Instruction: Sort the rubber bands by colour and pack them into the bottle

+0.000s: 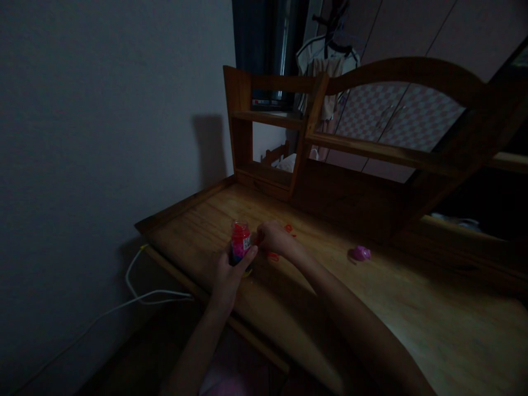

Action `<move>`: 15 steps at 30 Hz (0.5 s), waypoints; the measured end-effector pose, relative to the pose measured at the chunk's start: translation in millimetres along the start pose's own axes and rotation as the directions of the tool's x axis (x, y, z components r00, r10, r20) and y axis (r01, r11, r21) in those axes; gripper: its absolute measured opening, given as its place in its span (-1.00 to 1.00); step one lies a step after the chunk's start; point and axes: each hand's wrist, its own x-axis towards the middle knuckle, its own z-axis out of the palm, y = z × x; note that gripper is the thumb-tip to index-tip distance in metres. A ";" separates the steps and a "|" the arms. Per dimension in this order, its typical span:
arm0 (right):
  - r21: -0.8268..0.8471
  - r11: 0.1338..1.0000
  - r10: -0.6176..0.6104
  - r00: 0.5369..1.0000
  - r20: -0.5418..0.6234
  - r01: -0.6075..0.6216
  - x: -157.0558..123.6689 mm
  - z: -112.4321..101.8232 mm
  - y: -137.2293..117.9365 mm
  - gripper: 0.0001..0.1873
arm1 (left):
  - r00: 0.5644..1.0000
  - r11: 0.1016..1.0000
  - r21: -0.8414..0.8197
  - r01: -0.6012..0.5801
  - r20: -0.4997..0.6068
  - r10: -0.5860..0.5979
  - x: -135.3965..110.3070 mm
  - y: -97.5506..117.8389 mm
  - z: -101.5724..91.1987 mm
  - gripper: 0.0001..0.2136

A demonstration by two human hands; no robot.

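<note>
My left hand (231, 270) is wrapped around a clear jar (240, 242) that stands upright on the wooden desk. Its contents are layered in colour, red at the top, pink below and a dark blue part lower down; a small white label is on its side. The jar's mouth looks uncovered. Just right of the jar, my right hand (271, 236) has its fingers pinched together, with a bit of red at the fingertips. Thin red loops like rubber bands lie by this hand, one pair (273, 257) in front and another (288, 227) behind it.
A small shiny purple-pink object (361, 253) lies on the desk (396, 300) to the right. A wooden shelf unit (270, 179) rises along the back edge. White cables (159, 294) hang by the wall at the left. Clothes (328, 69) hang behind the shelf.
</note>
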 end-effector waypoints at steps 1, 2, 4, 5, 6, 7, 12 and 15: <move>0.004 1.000 0.005 1.000 0.003 -0.005 0.4 -0.4 0.4 -0.84 | 1.000 1.000 0.007 0.003 -0.005 -0.003 0.2 0.1 -0.2 -0.55; 0.008 1.000 0.012 1.000 0.005 -0.012 0.9 -0.6 0.8 -0.83 | 1.000 1.000 0.013 0.005 -0.010 -0.005 0.5 0.4 -0.4 -0.56; 0.015 1.000 0.027 1.000 0.009 -0.027 1.7 -0.7 1.3 -0.82 | 1.000 1.000 0.021 0.009 -0.016 -0.009 0.6 1.5 -0.5 -0.57; 0.020 0.999 0.033 0.999 0.010 -0.033 1.9 -0.4 1.4 -0.81 | 1.000 1.000 0.024 0.009 -0.017 -0.008 0.6 2.2 -0.4 -0.57; 0.025 0.999 0.036 0.999 0.010 -0.037 2.1 -0.2 1.2 -0.81 | 1.000 1.000 0.027 0.008 -0.014 -0.008 0.3 3.0 -0.3 -0.57; 0.032 0.999 0.037 0.999 0.010 -0.038 2.3 -0.1 1.0 -0.82 | 1.000 1.000 0.029 0.007 -0.012 -0.006 0.0 3.8 -0.1 -0.58; 0.111 0.994 0.017 0.999 0.033 -0.020 2.7 -10.4 4.2 -0.86 | 0.999 0.997 0.071 0.018 0.039 -0.020 -0.7 6.3 0.4 -0.53; 0.194 0.981 -0.019 0.999 0.040 0.011 -0.7 -32.9 16.2 -0.84 | 0.994 0.992 0.127 0.001 0.104 -0.014 0.1 4.7 0.8 -0.50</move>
